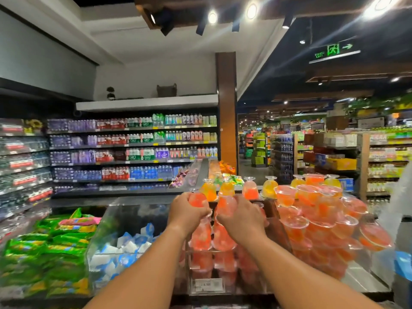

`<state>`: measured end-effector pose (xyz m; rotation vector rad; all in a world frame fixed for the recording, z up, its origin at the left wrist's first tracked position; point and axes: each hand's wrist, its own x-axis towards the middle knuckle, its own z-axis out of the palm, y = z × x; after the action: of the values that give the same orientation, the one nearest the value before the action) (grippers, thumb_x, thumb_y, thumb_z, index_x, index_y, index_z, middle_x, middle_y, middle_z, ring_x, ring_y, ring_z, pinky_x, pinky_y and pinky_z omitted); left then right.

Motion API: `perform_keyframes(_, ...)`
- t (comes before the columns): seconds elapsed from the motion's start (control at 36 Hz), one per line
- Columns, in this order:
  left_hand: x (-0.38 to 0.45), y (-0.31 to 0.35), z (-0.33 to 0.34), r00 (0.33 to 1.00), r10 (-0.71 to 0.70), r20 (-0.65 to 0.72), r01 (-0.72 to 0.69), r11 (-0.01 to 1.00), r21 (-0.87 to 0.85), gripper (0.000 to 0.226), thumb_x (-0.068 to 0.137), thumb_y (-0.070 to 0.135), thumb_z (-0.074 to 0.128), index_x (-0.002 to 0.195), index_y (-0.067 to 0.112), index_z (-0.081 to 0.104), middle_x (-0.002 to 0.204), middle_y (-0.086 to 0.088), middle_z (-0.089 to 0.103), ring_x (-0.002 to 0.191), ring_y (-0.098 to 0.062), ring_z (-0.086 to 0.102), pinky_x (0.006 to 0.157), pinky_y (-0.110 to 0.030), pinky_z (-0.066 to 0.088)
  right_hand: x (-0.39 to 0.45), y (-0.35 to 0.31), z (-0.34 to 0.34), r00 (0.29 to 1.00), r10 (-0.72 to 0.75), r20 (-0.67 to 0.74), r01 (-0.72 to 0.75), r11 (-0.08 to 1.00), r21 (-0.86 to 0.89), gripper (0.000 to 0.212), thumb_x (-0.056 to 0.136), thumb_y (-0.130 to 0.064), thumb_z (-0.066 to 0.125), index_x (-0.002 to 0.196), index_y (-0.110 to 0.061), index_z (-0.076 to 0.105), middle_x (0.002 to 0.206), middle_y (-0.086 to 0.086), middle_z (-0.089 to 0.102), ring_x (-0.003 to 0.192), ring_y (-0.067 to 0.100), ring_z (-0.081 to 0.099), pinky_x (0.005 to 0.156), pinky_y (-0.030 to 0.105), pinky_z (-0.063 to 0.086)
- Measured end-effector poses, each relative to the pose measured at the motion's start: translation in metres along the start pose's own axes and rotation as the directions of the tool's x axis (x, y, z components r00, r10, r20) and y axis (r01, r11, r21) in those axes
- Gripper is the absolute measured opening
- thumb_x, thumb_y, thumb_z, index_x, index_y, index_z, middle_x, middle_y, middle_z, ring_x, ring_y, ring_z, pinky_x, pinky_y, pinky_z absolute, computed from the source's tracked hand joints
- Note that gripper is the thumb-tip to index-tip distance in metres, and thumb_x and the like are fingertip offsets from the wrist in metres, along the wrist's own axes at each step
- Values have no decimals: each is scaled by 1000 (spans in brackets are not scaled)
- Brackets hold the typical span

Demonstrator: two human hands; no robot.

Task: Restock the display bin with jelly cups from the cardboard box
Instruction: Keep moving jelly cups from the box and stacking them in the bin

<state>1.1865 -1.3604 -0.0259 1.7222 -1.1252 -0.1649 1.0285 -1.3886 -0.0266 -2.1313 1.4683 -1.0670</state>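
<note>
My left hand (186, 210) grips a red jelly cup (197, 199), held upside down above the clear display bin (194, 268). My right hand (242, 216) grips another red jelly cup (225, 205) just beside it. Both hands are close together over the top of the stacked red cups (211, 239) inside the bin. A big pile of red jelly cups (318, 224) fills the space to the right. The cardboard box is not in view.
A row of orange and yellow jelly cups (227, 188) stands upside down behind the bin. Left of it is a clear bin of blue-white packets (124, 246), then green snack bags (51, 248). Drink shelves (133, 152) fill the back wall. A price tag (208, 284) fronts the bin.
</note>
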Motion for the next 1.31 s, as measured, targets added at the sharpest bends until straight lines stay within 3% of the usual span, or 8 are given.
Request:
perform_keyframes(0.14,31,-3,17,999,-17,39,15,999,49,46,66,27,88,102,28,60,100,8,63,94,-17,60,80,-28,47,48,-9,8,997,37,63,-39,999,36,59,78,-34,72,132,-22,51,125,6,61,116,29,56,89,35,47)
perform_keyframes(0.28,60,-15,34,996,-53,78,44,993,113,62,63,29,92,119,25,66,114,3,70,104,-21,64,91,-34,51,80,-2,26,989,94,113,-93,995,-21,60,76,-29,76,131,-18,53,122,7,62,113,28,59,88,35,49)
perform_keyframes(0.42,80,-30,43,991,-66,114,48,986,157,60,66,31,92,119,28,66,114,4,71,98,-16,61,80,-24,44,98,8,49,985,121,123,-114,991,-64,58,75,-34,76,126,-17,55,118,6,63,109,27,60,77,30,44)
perform_keyframes(0.61,88,-42,48,990,-87,112,65,980,186,62,62,38,92,111,25,55,107,3,64,93,-17,55,72,-28,37,107,13,66,989,106,106,-96,991,-91,53,75,-37,77,119,-15,55,116,6,62,107,27,61,75,30,43)
perform_keyframes(0.81,82,-50,44,991,-48,128,30,990,140,70,53,46,95,108,28,56,108,5,64,100,-18,61,83,-34,53,101,16,69,993,88,73,-80,991,-108,52,72,-36,81,114,-18,57,111,3,62,101,26,63,81,37,52)
perform_keyframes(1.08,75,-49,35,982,-40,185,15,991,134,75,46,64,88,110,29,68,102,9,71,96,-16,67,88,-40,57,95,21,59,993,67,96,-60,996,-72,63,74,-41,81,125,-18,51,116,4,64,108,27,61,85,36,50)
perform_keyframes(1.31,68,-46,31,982,-28,187,15,997,73,63,58,52,90,112,29,66,103,9,71,95,-13,67,88,-41,57,91,20,58,994,59,89,-52,996,-75,56,78,-41,78,123,-18,53,115,4,66,105,26,61,80,35,48)
